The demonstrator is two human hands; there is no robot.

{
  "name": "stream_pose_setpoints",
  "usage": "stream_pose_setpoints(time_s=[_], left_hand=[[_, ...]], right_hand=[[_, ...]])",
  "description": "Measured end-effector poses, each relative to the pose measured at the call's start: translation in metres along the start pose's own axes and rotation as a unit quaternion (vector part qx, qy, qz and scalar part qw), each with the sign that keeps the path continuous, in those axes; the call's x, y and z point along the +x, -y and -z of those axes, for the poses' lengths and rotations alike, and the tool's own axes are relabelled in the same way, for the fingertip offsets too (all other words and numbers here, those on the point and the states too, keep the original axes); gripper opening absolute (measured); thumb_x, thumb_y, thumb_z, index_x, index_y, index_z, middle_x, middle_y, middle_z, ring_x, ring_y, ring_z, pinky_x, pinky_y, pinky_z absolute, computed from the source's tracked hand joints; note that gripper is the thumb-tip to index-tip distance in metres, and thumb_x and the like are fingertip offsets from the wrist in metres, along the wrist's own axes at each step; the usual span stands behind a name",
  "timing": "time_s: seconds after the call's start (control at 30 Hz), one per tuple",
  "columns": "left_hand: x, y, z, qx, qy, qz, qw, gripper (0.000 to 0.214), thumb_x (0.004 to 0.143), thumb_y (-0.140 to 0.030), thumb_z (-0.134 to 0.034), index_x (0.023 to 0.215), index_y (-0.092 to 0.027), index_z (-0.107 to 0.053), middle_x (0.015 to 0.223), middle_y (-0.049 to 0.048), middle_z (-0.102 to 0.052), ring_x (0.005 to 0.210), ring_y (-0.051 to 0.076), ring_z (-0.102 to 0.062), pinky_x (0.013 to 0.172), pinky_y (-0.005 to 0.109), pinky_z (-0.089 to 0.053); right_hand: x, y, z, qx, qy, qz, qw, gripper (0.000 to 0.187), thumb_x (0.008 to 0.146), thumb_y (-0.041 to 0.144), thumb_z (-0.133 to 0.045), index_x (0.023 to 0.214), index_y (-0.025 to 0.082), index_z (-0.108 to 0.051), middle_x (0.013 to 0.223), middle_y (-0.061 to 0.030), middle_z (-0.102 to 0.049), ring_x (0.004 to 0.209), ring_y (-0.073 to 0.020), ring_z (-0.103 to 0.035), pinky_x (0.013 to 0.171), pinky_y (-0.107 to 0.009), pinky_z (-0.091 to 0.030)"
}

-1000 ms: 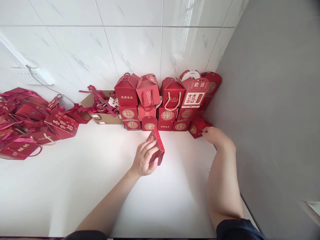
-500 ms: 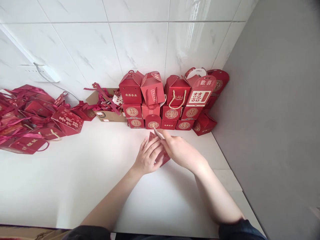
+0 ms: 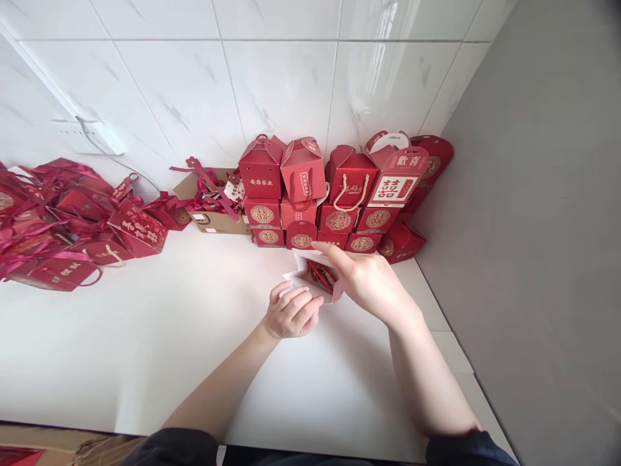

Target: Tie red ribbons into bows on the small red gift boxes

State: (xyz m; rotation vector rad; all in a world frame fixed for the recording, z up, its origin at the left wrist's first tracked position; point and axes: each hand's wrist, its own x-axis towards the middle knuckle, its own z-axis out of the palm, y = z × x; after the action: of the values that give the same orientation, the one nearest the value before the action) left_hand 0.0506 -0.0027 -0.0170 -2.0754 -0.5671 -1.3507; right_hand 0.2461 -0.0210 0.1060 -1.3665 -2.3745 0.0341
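Opened up since half a second ago, the small red cardboard box with pale inner faces (image 3: pixel 310 287) shows flat red pieces (image 3: pixel 324 276) inside; its flaps hid them then. Its near edge sits in the grip of the left hand (image 3: pixel 294 313), fingers curled and pinching the pale flap. Over the far right side lies the right hand (image 3: pixel 366 281), index finger stretched along the rim — whether its grip closes on the card I cannot tell, as the fingertips are partly hidden. Box and hands are above the smooth white counter (image 3: pixel 169 362), just in front of the stacked red gift boxes with gold print (image 3: pixel 338 220). Left of the stack stands a brown cardboard carton (image 3: pixel 220 223) full of dark red ribbons and tags, then a heap of red ribboned boxes (image 3: pixel 138 226) — all before the white tiled wall (image 3: pixel 281 84).
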Motion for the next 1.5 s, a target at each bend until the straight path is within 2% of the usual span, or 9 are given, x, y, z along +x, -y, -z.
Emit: stream_pose_setpoints(time_s=[0.27,0.47,0.67,0.77,0.87,0.93,1.07,1.27,1.5], left_hand=[[-0.009,0.000,0.000,0.072,-0.014,-0.007,0.997,0.036,0.080,-0.017,-0.069,0.104,-0.044,-0.067,0.070,-0.0048,-0.056,0.076,0.013,-0.063,0.119,0.039,-0.021],[-0.025,-0.001,-0.006,0.022,0.001,0.034,0.999,0.051,0.081,-0.013,-0.068,0.114,-0.051,-0.063,0.075,-0.0055,-0.058,0.082,0.014,-0.064,0.124,0.039,-0.004],[-0.018,0.011,-0.009,-0.011,-0.039,0.144,0.989,0.083,0.073,-0.019,-0.074,0.145,-0.032,-0.035,0.138,0.0105,-0.051,0.129,0.029,-0.050,0.119,0.061,-0.019],[-0.020,0.024,-0.011,-0.200,0.031,0.349,0.915,0.092,0.071,-0.034,-0.077,0.148,-0.019,-0.028,0.150,0.0195,-0.040,0.138,0.036,-0.040,0.113,0.057,-0.032],[-0.031,0.033,-0.017,-0.388,0.133,0.574,0.709,0.058,0.074,-0.046,-0.074,0.120,-0.015,-0.059,0.116,0.0141,-0.068,0.109,0.031,-0.065,0.092,0.042,-0.053],[-0.039,0.036,-0.023,-0.421,0.153,0.633,0.631,0.046,0.074,-0.052,-0.071,0.097,-0.013,-0.067,0.091,0.0111,-0.074,0.085,0.028,-0.070,0.075,0.038,-0.056],[-0.048,0.040,-0.032,-0.393,0.086,0.669,0.624,0.046,0.076,-0.055,-0.069,0.099,-0.015,-0.068,0.092,0.0081,-0.074,0.083,0.024,-0.070,0.073,0.032,-0.055],[-0.045,0.053,-0.032,-0.418,0.029,0.680,0.601,0.053,0.081,-0.060,-0.062,0.114,-0.018,-0.064,0.106,0.0069,-0.072,0.096,0.023,-0.068,0.083,0.031,-0.054],[-0.045,0.065,-0.027,-0.489,0.057,0.681,0.542,0.056,0.074,-0.055,-0.072,0.113,-0.015,-0.066,0.108,0.0110,-0.074,0.092,0.027,-0.071,0.084,0.038,-0.056]], right_hand=[[-0.004,-0.009,-0.004,0.044,-0.111,0.094,0.988,0.047,0.093,0.008,-0.040,0.134,0.027,-0.053,0.092,-0.0006,-0.073,0.071,-0.0133,-0.064,0.063,-0.023,-0.045],[-0.003,-0.009,-0.005,0.077,-0.104,0.109,0.986,0.049,0.094,0.009,-0.039,0.138,0.029,-0.050,0.108,-0.0022,-0.073,0.082,-0.0145,-0.067,0.070,-0.023,-0.048],[0.011,-0.015,-0.024,0.195,-0.057,0.062,0.977,0.034,0.099,0.020,-0.038,0.124,0.024,-0.060,0.102,-0.0024,-0.073,0.073,-0.0121,-0.065,0.069,-0.021,-0.047],[0.021,-0.022,-0.040,0.281,-0.012,0.035,0.959,0.030,0.100,0.028,-0.040,0.120,0.022,-0.061,0.098,-0.0018,-0.073,0.072,-0.0129,-0.064,0.069,-0.023,-0.047],[0.029,-0.030,-0.056,0.338,0.003,-0.027,0.941,0.032,0.099,0.039,-0.041,0.119,0.022,-0.060,0.087,-0.0006,-0.071,0.066,-0.0140,-0.061,0.066,-0.025,-0.046],[0.033,-0.035,-0.070,0.401,-0.035,-0.069,0.913,0.034,0.098,0.045,-0.043,0.119,0.023,-0.059,0.101,-0.0027,-0.070,0.078,-0.0156,-0.063,0.073,-0.028,-0.048],[0.037,-0.044,-0.110,0.545,-0.073,-0.123,0.826,0.050,0.094,0.059,-0.043,0.131,0.025,-0.047,0.105,-0.0044,-0.068,0.091,-0.0192,-0.065,0.082,-0.033,-0.051],[0.037,-0.041,-0.170,0.588,-0.036,-0.135,0.797,0.060,0.089,0.068,-0.041,0.115,0.019,-0.061,0.110,-0.0101,-0.071,0.099,-0.0235,-0.066,0.094,-0.038,-0.049],[0.028,-0.046,-0.182,0.580,-0.048,-0.130,0.803,0.054,0.092,0.063,-0.040,0.117,0.018,-0.058,0.116,-0.0105,-0.069,0.104,-0.0228,-0.066,0.095,-0.038,-0.050]])
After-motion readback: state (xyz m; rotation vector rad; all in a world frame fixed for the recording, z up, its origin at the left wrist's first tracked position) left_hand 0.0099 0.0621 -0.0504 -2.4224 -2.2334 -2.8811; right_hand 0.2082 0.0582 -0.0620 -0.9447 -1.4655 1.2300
